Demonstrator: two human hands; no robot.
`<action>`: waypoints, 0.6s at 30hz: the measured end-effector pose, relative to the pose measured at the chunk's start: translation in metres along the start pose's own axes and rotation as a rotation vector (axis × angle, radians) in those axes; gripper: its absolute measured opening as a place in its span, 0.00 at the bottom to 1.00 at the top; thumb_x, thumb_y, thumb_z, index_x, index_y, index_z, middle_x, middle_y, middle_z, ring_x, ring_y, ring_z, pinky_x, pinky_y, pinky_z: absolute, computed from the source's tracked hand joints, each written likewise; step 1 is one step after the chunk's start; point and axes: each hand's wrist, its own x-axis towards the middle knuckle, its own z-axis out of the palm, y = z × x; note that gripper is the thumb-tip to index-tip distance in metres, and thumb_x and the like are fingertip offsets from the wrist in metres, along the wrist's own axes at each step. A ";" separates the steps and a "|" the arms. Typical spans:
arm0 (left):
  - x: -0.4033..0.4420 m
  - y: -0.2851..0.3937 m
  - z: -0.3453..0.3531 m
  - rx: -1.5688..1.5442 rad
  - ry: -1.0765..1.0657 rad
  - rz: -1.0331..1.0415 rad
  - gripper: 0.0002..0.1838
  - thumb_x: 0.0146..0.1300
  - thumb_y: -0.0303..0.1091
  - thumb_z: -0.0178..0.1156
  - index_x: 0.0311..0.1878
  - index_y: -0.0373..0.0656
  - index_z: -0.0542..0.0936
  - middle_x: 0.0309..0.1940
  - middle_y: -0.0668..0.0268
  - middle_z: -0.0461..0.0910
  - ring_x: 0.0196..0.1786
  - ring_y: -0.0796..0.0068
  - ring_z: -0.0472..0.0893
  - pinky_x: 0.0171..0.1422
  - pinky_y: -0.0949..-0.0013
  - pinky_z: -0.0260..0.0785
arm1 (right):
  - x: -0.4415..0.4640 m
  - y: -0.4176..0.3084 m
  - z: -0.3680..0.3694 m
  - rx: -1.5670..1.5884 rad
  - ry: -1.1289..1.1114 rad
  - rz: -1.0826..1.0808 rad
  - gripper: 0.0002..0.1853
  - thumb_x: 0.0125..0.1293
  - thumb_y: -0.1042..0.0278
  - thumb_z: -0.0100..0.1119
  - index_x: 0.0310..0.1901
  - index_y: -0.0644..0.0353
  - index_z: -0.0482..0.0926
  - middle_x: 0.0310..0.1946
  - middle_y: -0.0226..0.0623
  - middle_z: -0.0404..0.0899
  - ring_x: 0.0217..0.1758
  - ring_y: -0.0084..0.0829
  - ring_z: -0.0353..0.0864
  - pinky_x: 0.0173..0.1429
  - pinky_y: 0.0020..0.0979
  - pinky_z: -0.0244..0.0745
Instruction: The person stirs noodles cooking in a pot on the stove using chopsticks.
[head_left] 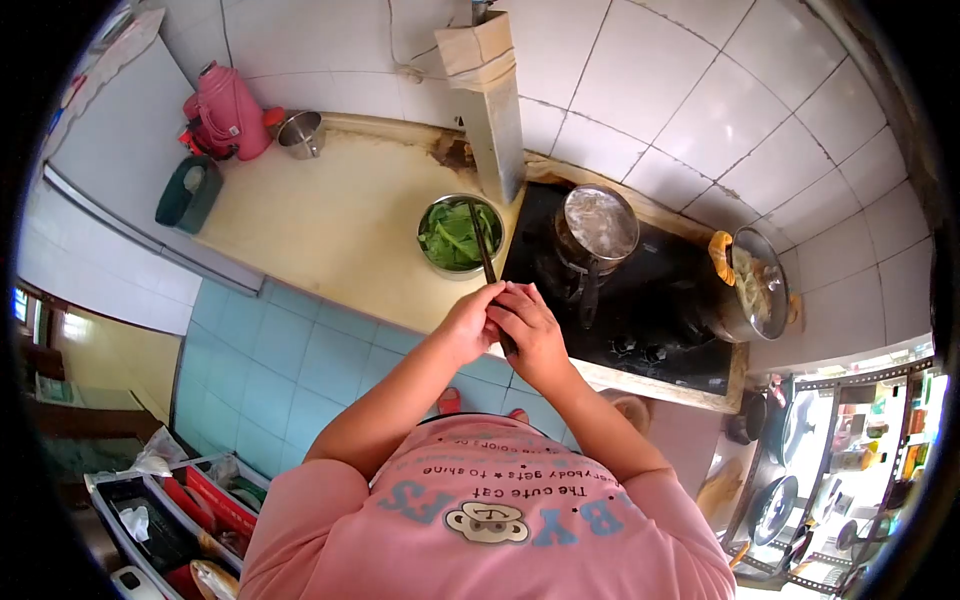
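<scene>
A pair of dark chopsticks is held between my two hands in front of my chest, with the tips pointing away over a metal bowl of green leafy vegetables. My left hand is closed around the chopsticks from the left. Against it, my right hand is closed too, its fingers overlapping the left ones on the sticks. Just right of the bowl, a saucepan of bubbling, cloudy liquid sits on the black stove, its dark handle toward me.
A larger pot with a glass lid stands on the stove's right, a yellow cloth on one handle. A pink thermos, a metal cup and a green bin line the far left. A post rises behind the bowl.
</scene>
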 end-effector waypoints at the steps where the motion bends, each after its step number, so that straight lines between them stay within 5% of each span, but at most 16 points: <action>1: 0.001 0.006 -0.007 0.026 0.123 -0.038 0.17 0.73 0.48 0.49 0.50 0.48 0.80 0.46 0.68 0.82 0.46 0.74 0.81 0.48 0.64 0.73 | 0.000 -0.002 0.007 -0.037 -0.017 0.018 0.22 0.47 0.79 0.69 0.48 0.55 0.81 0.54 0.40 0.79 0.64 0.47 0.74 0.70 0.54 0.64; 8: 0.033 0.029 -0.083 0.454 0.399 0.008 0.13 0.72 0.41 0.52 0.47 0.43 0.78 0.32 0.67 0.78 0.29 0.75 0.79 0.33 0.69 0.73 | -0.021 -0.010 0.039 -0.041 -0.171 0.161 0.31 0.51 0.72 0.72 0.60 0.52 0.74 0.69 0.44 0.64 0.72 0.50 0.64 0.73 0.57 0.58; 11: 0.065 0.031 -0.124 0.867 0.537 0.005 0.13 0.72 0.40 0.51 0.50 0.42 0.75 0.28 0.64 0.76 0.30 0.66 0.79 0.37 0.61 0.75 | -0.041 -0.009 0.043 -0.038 -0.133 0.262 0.30 0.54 0.71 0.69 0.60 0.53 0.73 0.66 0.46 0.66 0.70 0.52 0.66 0.72 0.58 0.60; 13: 0.083 0.028 -0.146 1.450 0.767 0.307 0.19 0.72 0.37 0.49 0.63 0.41 0.69 0.32 0.57 0.75 0.37 0.53 0.80 0.45 0.54 0.74 | -0.058 -0.008 0.042 -0.059 -0.136 0.310 0.29 0.55 0.71 0.69 0.60 0.53 0.74 0.66 0.46 0.66 0.70 0.52 0.66 0.72 0.58 0.60; 18: 0.080 0.043 -0.136 1.760 0.737 0.237 0.32 0.68 0.31 0.49 0.75 0.43 0.56 0.50 0.47 0.74 0.48 0.46 0.78 0.52 0.49 0.73 | -0.095 -0.007 0.037 -0.096 -0.119 0.444 0.27 0.55 0.71 0.69 0.58 0.55 0.75 0.66 0.47 0.67 0.69 0.54 0.67 0.70 0.58 0.61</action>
